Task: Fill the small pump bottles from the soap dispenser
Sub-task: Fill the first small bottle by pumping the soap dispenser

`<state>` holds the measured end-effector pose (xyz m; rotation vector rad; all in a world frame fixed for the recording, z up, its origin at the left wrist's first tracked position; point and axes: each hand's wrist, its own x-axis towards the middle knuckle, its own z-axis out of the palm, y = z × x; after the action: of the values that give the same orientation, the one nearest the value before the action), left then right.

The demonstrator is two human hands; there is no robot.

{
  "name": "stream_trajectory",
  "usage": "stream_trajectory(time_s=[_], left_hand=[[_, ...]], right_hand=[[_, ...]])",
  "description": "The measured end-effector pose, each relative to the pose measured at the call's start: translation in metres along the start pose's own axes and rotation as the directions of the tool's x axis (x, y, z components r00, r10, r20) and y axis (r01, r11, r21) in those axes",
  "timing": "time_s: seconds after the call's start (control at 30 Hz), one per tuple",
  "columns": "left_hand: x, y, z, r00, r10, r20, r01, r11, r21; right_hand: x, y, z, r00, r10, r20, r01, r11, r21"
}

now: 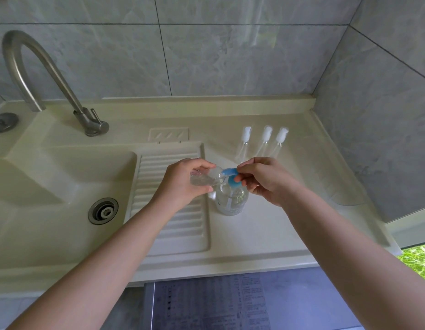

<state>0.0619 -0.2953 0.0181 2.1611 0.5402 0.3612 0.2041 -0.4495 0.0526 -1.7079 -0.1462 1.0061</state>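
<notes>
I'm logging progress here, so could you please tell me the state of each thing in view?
Left hand: holds a small clear bottle, tilted at the spout.
Right hand: pinches the blue pump head.
Soap dispenser: upright on the counter.
Three small bottles: capped, lying on the counter.
Tap: no water running.

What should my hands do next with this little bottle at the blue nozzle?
Probably press the blue pump head with the right hand: the left hand holds the small bottle tilted, mouth at the spout tip.
</notes>
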Motion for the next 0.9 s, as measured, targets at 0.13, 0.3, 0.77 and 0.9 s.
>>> stream_trajectory(time_s=[0.13,0.3,0.77,0.9], left_hand=[[0.001,0.0002,-0.0011,1.0,0.01,0.002,-0.01,1.0,0.009],[0.0016,-0.0022,0.0012,1.0,-0.002,0.003,0.002,1.0,-0.001],[0.0022,-0.0031,0.0014,1.0,-0.002,0.008,0.002,1.0,0.02],[0.0028,-0.0006,-0.0006,1.0,0.004,0.002,-0.004,1.0,0.023]], right_hand=[[0.0,0.0018,0.0011,1.0,-0.007,-0.01,0.007,1.0,0.001],[0.0016,0.0046,0.0018,1.0,0.005,-0.022,-0.005,1.0,-0.005],[0.0003,0.002,0.0015,1.0,0.001,-0.026,-0.004,0.993,-0.118],[0.0005,-0.0031,0.0002,1.0,0.004,-0.021,-0.005,0.996,-0.09]])
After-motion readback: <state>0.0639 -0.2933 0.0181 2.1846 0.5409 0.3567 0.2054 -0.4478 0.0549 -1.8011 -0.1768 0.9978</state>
